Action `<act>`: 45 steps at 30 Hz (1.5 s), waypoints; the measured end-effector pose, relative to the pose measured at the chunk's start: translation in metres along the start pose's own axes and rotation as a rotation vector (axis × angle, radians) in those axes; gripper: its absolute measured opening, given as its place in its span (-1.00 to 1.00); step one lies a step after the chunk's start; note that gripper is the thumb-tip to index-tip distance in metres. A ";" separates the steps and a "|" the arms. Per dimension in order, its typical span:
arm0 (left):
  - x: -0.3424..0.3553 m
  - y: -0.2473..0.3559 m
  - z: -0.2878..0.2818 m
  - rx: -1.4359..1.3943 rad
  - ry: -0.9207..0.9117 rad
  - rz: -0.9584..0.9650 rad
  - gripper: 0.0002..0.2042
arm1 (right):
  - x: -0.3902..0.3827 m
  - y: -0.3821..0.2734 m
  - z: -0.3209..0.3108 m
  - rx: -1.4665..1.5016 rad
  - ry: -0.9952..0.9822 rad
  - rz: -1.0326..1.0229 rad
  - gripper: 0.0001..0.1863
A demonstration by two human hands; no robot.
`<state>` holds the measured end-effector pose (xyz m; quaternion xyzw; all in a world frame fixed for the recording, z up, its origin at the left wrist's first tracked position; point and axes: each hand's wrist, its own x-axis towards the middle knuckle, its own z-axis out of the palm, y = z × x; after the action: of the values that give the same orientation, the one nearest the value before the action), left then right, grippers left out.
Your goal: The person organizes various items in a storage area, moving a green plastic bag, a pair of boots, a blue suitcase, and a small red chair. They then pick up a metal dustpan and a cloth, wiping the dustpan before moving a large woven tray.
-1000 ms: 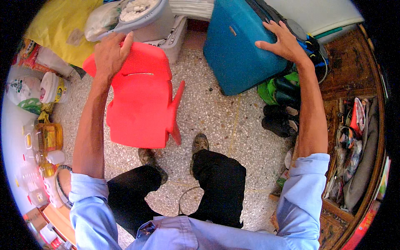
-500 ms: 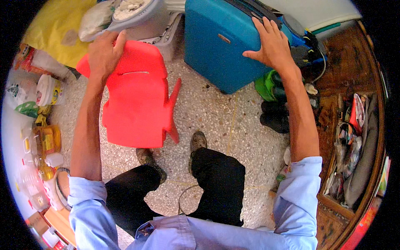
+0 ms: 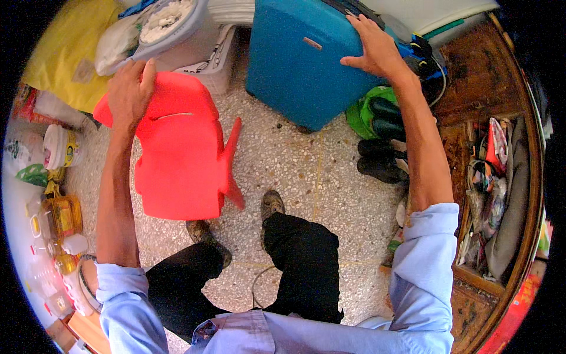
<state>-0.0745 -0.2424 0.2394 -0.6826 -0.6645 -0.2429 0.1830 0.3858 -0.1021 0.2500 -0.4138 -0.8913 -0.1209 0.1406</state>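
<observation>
On the backrest of a red chair [image 3: 177, 165], the left hand [image 3: 130, 91] is curled over the top edge and has hold of it; its fingertips are hidden. The right hand [image 3: 377, 50] is widely open, the thumb apart from the fingers, at the edge of a blue suitcase [image 3: 298, 65]; how firmly it touches, I cannot tell. Both things stand on the speckled floor [image 3: 283, 156], the suitcase to the right of the chair. Beyond the chair is a grey tub [image 3: 187, 44]; near the suitcase are a green bag [image 3: 358, 118] and black shoes [image 3: 379, 170].
</observation>
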 end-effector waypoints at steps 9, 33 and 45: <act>0.002 -0.004 0.001 0.014 -0.028 0.008 -0.63 | 0.009 -0.008 -0.019 -0.028 -0.007 -0.035 -0.11; 0.000 -0.003 0.002 0.052 -0.005 0.034 -0.64 | 0.024 -0.021 -0.014 0.041 -0.020 -0.100 -0.05; 0.002 -0.005 0.001 0.080 -0.034 0.016 -0.65 | 0.028 -0.015 -0.017 0.076 -0.060 -0.028 -0.10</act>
<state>-0.0796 -0.2398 0.2389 -0.6840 -0.6714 -0.2028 0.2007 0.3598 -0.0974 0.2743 -0.3989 -0.9048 -0.0765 0.1278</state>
